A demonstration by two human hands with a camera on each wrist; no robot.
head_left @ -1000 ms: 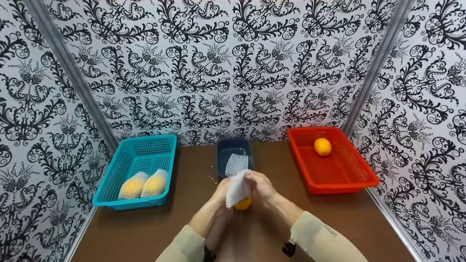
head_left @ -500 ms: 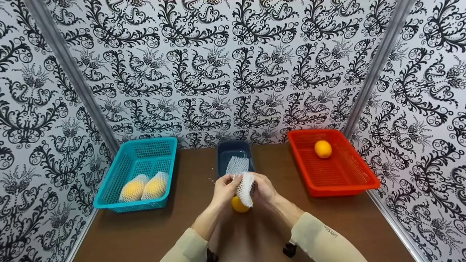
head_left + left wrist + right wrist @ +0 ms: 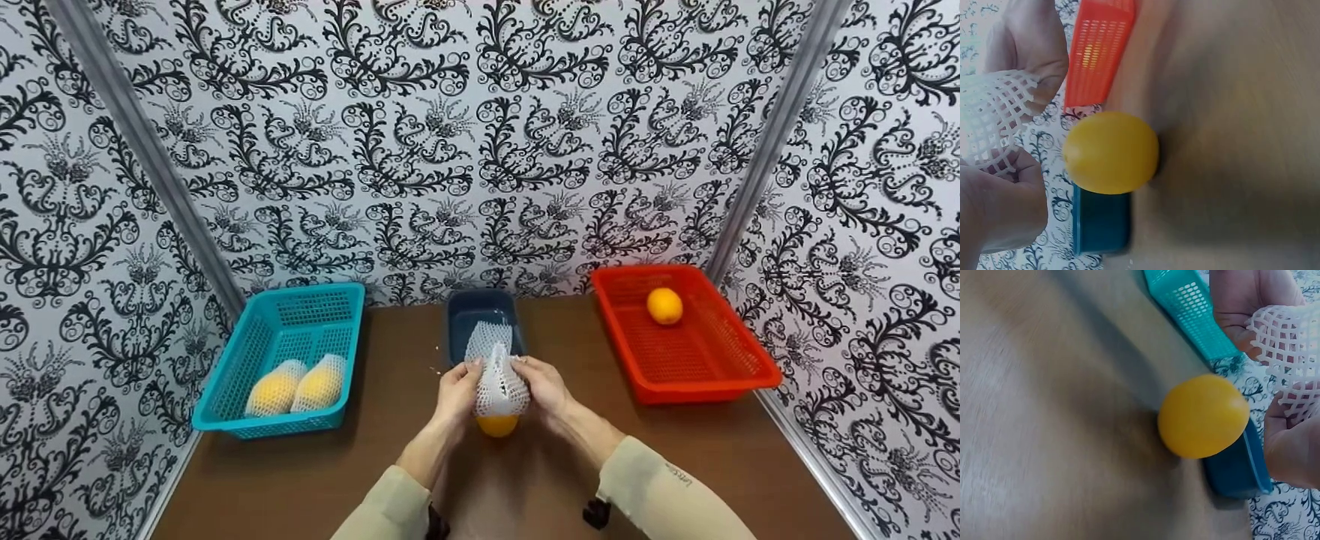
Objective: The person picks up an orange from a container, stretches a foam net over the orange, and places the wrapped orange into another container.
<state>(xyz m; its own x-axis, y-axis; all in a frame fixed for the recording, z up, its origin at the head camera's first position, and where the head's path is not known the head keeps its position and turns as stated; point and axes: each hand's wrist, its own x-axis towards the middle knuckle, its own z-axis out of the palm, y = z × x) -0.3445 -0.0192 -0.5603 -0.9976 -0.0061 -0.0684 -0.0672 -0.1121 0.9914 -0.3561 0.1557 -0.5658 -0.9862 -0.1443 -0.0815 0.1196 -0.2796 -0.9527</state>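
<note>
The left hand (image 3: 456,390) and right hand (image 3: 546,385) pinched opposite sides of a white net (image 3: 501,391) above a yellow fruit (image 3: 498,427). The fruit sat on the table (image 3: 660,465), in front of a blue bin (image 3: 482,302).

Soft shadows are cast across the tabletop (image 3: 1241,140), and the netting (image 3: 985,107) is partly washed out in the left wrist view.

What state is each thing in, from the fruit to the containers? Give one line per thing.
Near fruit, bare, on the table
Held net, mouth spread open, above the near fruit, not touching it
Left hand, gripping the held net
Right hand, gripping the held net
Turquoise basket, holding two netted fruits
Red basket, holding one bare fruit
Blue tray, holding another net
</note>
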